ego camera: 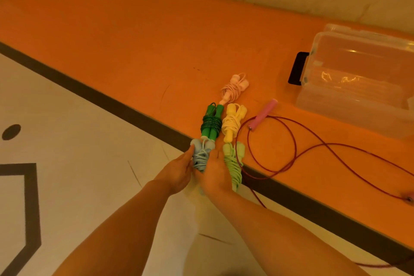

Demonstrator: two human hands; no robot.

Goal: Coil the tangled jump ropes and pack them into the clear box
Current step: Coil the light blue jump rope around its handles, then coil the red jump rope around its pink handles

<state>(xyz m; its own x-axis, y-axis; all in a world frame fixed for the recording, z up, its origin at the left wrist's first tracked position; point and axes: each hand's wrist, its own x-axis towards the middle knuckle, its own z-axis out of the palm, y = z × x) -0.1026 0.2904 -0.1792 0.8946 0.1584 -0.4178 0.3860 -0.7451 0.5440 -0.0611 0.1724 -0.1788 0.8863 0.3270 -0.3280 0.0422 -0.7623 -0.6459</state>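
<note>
- Flooring (pixel 156 36) in orange runs under everything, edged by a dark stripe (pixel 125 105); it seems to serve as the sorting surface.
- Clear box (pixel 358 74), the landmark here, sits on the orange floor at the far right with a lid resting against its near side. A dark latch (pixel 298 68) shows on its left end. I see no rope inside it, so packing looks not yet begun.
- Red rope (pixel 298 152) sprawls in loose loops just left of and in front of the box, one pink handle (pixel 265 112) pointing toward the box and its other end trailing off to the right. It is the only rope not coiled, so it probably waits its turn.
- Coiled bundles lie in a tidy cluster well left of the box: pink rope (pixel 234 89) farthest, then dark green rope (pixel 210 124) and yellow rope (pixel 233 123) side by side, then light green rope (pixel 234 163) nearest. Each cord is wound round its paired handles, likely so they stack flat.
- Left hand (pixel 179 172) and right hand (pixel 215 175) close in from either side on the blue rope (pixel 201 154), which sits at the cluster's near-left corner, farthest from the box. Fingers appear fairly straight, pressing its flanks, perhaps to set it in line; whether any curl round it, I cannot tell.
</note>
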